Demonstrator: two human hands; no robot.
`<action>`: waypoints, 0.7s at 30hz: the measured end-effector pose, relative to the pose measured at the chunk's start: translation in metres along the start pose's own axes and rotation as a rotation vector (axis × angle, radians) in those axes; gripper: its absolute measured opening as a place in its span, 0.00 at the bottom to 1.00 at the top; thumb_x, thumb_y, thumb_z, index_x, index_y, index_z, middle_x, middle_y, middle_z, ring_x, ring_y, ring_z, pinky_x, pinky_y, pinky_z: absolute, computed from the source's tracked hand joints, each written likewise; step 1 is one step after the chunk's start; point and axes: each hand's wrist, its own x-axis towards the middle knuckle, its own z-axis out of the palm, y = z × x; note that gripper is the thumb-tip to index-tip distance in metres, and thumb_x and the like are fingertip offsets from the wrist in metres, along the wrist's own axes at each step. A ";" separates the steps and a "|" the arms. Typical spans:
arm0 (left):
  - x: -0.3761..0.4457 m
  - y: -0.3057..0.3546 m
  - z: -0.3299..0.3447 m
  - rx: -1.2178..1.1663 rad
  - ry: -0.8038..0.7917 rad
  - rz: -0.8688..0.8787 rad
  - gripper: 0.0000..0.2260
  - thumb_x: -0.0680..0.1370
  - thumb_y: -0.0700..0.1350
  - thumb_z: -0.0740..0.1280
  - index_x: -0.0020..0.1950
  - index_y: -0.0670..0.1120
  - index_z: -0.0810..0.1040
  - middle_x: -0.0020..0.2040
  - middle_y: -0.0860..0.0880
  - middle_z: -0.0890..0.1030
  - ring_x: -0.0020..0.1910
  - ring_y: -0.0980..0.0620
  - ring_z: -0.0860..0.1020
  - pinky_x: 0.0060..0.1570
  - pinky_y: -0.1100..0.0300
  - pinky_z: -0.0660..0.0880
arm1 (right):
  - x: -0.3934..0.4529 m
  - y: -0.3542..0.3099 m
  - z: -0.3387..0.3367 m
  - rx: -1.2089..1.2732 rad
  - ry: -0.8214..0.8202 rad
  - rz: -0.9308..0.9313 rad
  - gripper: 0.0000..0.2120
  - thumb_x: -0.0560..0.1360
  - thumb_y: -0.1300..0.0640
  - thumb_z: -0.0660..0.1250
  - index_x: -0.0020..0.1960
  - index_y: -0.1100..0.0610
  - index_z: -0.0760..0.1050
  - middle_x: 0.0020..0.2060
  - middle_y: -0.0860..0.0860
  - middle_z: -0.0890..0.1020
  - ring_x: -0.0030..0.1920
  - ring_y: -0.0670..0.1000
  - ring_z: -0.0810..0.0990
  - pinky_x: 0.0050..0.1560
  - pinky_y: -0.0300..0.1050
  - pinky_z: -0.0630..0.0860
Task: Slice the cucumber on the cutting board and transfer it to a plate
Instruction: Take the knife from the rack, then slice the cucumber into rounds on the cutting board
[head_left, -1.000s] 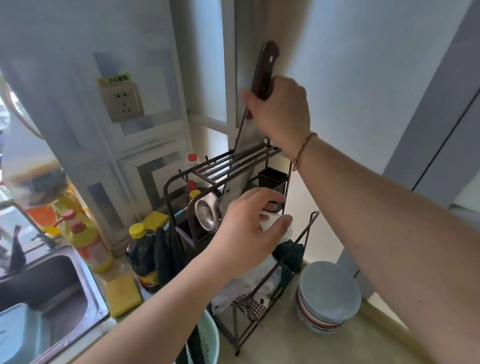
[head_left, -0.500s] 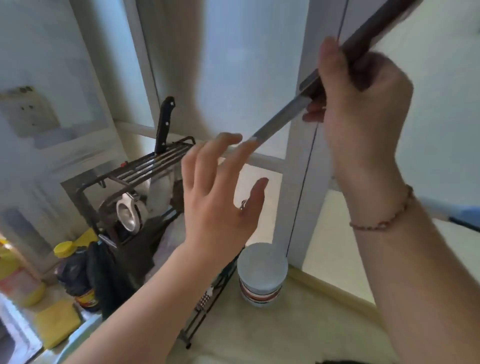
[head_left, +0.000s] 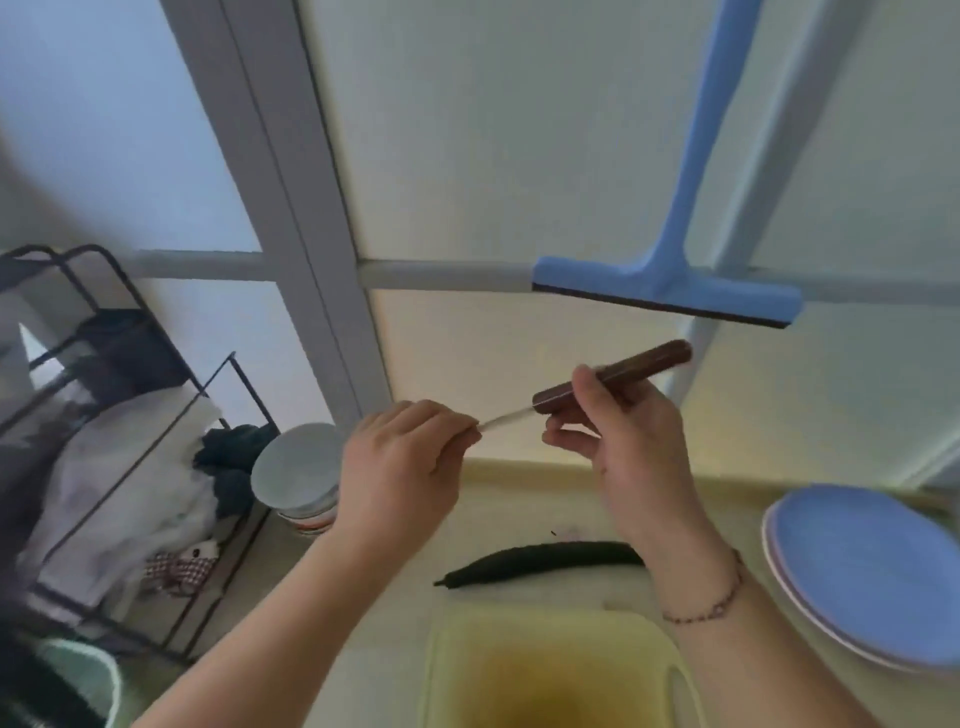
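My right hand (head_left: 628, 447) grips the dark brown handle of a knife (head_left: 618, 375) held in the air, blade pointing left. My left hand (head_left: 400, 467) pinches the thin blade near its tip. Below both hands a dark green cucumber (head_left: 545, 564) lies whole on the counter, just beyond the far edge of a pale yellow-green cutting board (head_left: 550, 670). A stack of blue plates (head_left: 872, 571) sits at the right. My right wrist hides the cucumber's right end.
A black wire rack (head_left: 130, 467) with cloths and bags stands at the left, next to a stack of bowls (head_left: 298, 478). A blue squeegee (head_left: 670, 280) hangs on the window frame above. A pale green basket (head_left: 83, 675) shows at the lower left.
The knife came out of the rack and swung right and down over the counter. My left hand left the rack and took hold of the blade. The view turned right to the cucumber and plates.
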 end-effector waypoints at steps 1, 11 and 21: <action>-0.006 0.026 0.020 -0.048 -0.072 0.047 0.06 0.77 0.44 0.70 0.44 0.46 0.86 0.39 0.52 0.84 0.35 0.49 0.80 0.34 0.56 0.75 | -0.021 -0.001 -0.047 0.078 0.001 0.040 0.20 0.67 0.46 0.76 0.47 0.61 0.79 0.41 0.57 0.86 0.40 0.56 0.85 0.42 0.49 0.83; -0.074 0.112 0.114 -0.021 -0.649 0.470 0.11 0.66 0.40 0.78 0.40 0.56 0.83 0.35 0.58 0.78 0.35 0.52 0.74 0.48 0.56 0.74 | -0.123 0.032 -0.225 -0.566 -0.416 0.745 0.24 0.65 0.39 0.76 0.56 0.49 0.80 0.44 0.57 0.86 0.42 0.50 0.84 0.48 0.47 0.81; -0.125 0.100 0.176 -0.141 -0.663 0.119 0.26 0.79 0.49 0.70 0.76 0.50 0.67 0.77 0.47 0.66 0.76 0.44 0.62 0.75 0.41 0.63 | -0.181 0.114 -0.243 -0.969 0.045 0.644 0.23 0.75 0.48 0.70 0.29 0.53 0.62 0.19 0.45 0.66 0.24 0.44 0.63 0.28 0.40 0.61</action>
